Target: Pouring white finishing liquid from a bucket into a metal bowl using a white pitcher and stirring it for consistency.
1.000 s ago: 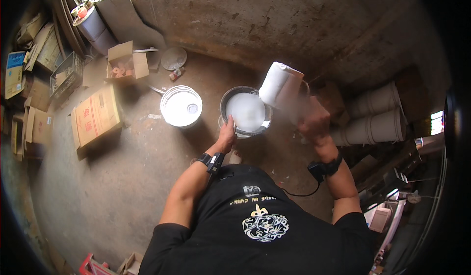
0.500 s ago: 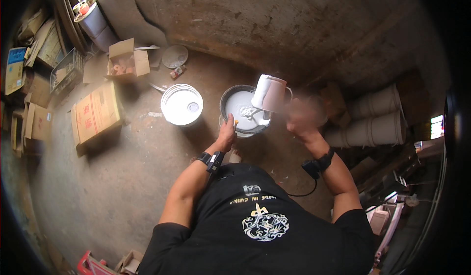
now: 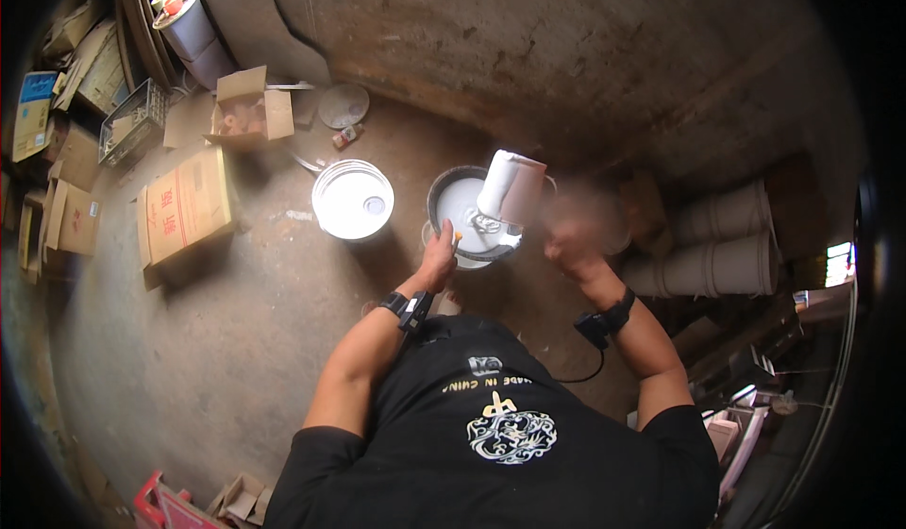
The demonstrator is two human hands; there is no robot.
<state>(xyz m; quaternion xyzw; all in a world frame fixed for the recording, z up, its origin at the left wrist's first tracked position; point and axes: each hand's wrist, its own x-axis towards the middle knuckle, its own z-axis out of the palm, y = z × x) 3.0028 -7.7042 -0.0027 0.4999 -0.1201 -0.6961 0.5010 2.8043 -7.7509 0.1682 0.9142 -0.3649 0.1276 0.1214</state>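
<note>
My left hand (image 3: pixel 438 260) grips the near left rim of a dark-rimmed bucket (image 3: pixel 433 192) of white, paint-like liquid (image 3: pixel 457 203). A small orange-tipped stick (image 3: pixel 459 237) shows at its fingers; I cannot make out what it is. Over the bucket's right side a smaller pail (image 3: pixel 521 189) is tilted, its mouth toward the liquid and its left edge coated white. Thick white stuff (image 3: pixel 486 222) lies or drips below the mouth. My right hand (image 3: pixel 573 246) is curled beside the pail and seems to hold it, though a blurred patch hides part of the grip.
Left of the bucket stands a white bucket (image 3: pixel 326 218). Cardboard boxes (image 3: pixel 189 210) and a crate (image 3: pixel 135 123) are further left. A round lid (image 3: pixel 343 106) and a small bottle (image 3: pixel 347 136) lie near the wall. Stacked pails (image 3: pixel 722 265) lie on their sides at right.
The tilted pail has shifted slightly left and down over the bucket, and my right hand has moved a little left with it. My left hand stays at the rim.
</note>
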